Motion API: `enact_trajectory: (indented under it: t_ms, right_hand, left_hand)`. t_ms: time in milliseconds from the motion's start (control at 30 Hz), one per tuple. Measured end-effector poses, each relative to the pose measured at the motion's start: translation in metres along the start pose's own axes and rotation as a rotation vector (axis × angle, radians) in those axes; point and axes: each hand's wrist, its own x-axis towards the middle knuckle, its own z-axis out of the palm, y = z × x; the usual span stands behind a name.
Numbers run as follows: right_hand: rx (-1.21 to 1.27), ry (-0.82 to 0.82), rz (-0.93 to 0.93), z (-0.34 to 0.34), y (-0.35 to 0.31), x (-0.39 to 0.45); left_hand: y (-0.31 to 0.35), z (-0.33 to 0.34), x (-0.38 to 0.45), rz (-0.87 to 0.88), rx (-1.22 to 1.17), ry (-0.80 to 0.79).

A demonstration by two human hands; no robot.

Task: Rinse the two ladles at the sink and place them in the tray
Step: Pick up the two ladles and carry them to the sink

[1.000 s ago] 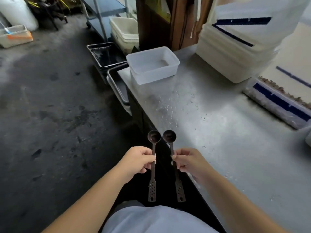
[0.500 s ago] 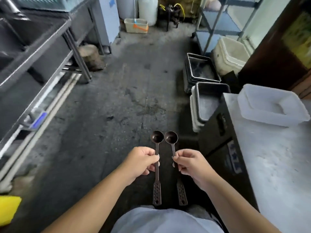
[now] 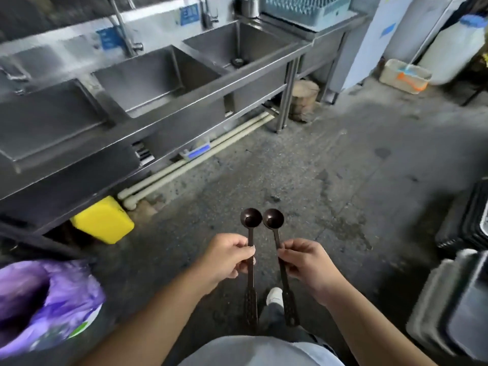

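I hold two small dark brown ladles side by side over the concrete floor, bowls pointing away from me and nearly touching. My left hand grips the stem of the left ladle. My right hand grips the stem of the right ladle. Their perforated handle ends hang below my hands. A steel sink unit with three basins runs across the upper left, well ahead of the ladles, with taps behind it. No tray for the ladles is clearly shown.
A blue dish rack sits right of the sinks. Under the sinks lie pale pipes and a yellow container. A purple-lined bin stands at lower left. Stacked dark and grey trays fill the right edge.
My view has swung left from the steel counter to the sink unit. Both hands keep the same hold on the ladles in front of me.
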Motion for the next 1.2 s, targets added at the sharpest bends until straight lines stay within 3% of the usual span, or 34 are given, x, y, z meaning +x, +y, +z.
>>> enact_trajectory:
  t_ms: [267,500,1033,1200]
  right_hand:
    - [-0.191,-0.235,0.017,-0.006,-0.109,0.131]
    - [-0.271,-0.386,0.012,0.024,-0.163,0.215]
    - [-0.355,-0.463,-0.064,0.17,-0.289,0.45]
    - [-0.329,-0.49,-0.046,0.204,-0.321,0.513]
  left_hand:
    - [0.065,-0.027,0.074,0.011,-0.197,0.232]
    - [0.092,-0.069,0.133,0.0,-0.319,0.355]
    - [0.164,-0.291,0.307,0.086,-0.332,0.457]
    - [0.184,-0.339,0.354,0.034,-0.365,0.485]
